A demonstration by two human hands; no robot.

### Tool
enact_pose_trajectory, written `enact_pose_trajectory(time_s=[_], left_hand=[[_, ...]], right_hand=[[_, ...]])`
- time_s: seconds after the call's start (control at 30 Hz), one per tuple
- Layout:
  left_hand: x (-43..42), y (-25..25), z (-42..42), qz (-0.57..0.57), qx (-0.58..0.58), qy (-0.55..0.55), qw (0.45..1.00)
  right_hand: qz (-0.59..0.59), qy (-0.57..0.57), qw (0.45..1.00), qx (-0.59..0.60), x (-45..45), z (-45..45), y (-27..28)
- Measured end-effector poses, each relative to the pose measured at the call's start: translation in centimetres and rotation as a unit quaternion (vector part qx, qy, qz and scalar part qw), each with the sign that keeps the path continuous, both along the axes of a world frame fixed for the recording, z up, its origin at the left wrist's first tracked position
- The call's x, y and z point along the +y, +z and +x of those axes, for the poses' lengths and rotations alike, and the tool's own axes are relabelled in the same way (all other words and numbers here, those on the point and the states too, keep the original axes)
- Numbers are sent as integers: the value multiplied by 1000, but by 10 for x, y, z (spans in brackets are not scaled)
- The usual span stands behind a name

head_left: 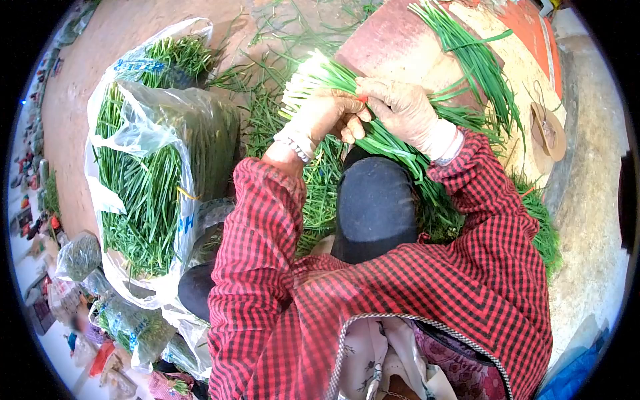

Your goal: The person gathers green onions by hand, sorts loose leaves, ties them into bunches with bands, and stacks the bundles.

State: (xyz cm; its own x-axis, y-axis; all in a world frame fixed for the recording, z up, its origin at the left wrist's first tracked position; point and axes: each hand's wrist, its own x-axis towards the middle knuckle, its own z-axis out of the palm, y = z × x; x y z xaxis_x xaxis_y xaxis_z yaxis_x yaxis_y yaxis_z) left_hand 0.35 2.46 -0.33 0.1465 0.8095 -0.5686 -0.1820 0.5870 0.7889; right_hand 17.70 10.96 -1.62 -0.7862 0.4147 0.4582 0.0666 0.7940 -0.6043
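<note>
Going by the head view: got a bunch of green stalks (pixel 390 141) held up by the reddish board (pixel 377 43), near its left corner, on the side nearest the body. Can see the left fingers (pixel 355 127) curled round the stalks and the right fingers (pixel 377 90) pinching close to a red tie (pixel 363 99); can't tell about any actual grip on the tie. Would guess light, fairly firm at the white ends, floppy out in the leaves, maybe slick if damp. Probably bruises easily, so no hard squeezing. Best to grab round the firm part near the tie and support the leaves from below.
</note>
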Motion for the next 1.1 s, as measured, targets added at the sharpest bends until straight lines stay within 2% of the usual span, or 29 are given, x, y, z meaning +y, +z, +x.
enact_pose_trajectory(time_s=[0.07,0.2,0.3,0.37,0.5,0.57,0.6,0.67,0.7,0.77,0.83,0.9,0.93,0.97,1.0,1.03,1.1], left_hand=[[1,0,1,4,4,7,1000],[0,6,3,10,13,11,1000],[1,6,1,-7,20,17,1000],[2,1,-1,-19,-2,8,1000],[5,2,1,-20,14,8,1000],[6,3,3,-24,13,21,999],[6,4,5,-29,11,34,999],[10,5,9,-36,22,35,998],[12,4,11,-46,33,37,998],[9,2,11,-46,28,41,998],[7,3,12,-26,1,53,998],[-5,8,18,13,30,78,996],[-14,19,23,66,206,90,972],[-22,28,28,115,373,99,915],[-25,32,29,200,482,147,840],[-28,38,27,278,577,193,743],[-16,54,6,466,593,181,631]], right_hand=[[-6,-28,998,-50,-4,2,11],[-30,-21,999,-40,-1,1,14],[-74,34,991,-104,2,-1,22],[54,39,986,-156,7,-5,15],[22,47,989,-141,8,-4,10],[-197,-69,969,-129,1,-4,15],[-195,-70,970,-130,1,-4,8],[-380,-90,921,-1,7,-6,-12],[-378,-90,922,0,10,-7,-11],[-505,-69,855,98,12,-8,-10],[-484,-91,863,107,4,-11,-5],[-444,-112,886,73,2,-13,1],[-339,-101,935,24,4,-12,-2],[-284,-107,952,40,-1,-10,-7],[-225,-116,967,29,-9,-9,2],[-167,-125,978,17,-16,-8,14],[-156,-111,981,39,-30,-11,26]])
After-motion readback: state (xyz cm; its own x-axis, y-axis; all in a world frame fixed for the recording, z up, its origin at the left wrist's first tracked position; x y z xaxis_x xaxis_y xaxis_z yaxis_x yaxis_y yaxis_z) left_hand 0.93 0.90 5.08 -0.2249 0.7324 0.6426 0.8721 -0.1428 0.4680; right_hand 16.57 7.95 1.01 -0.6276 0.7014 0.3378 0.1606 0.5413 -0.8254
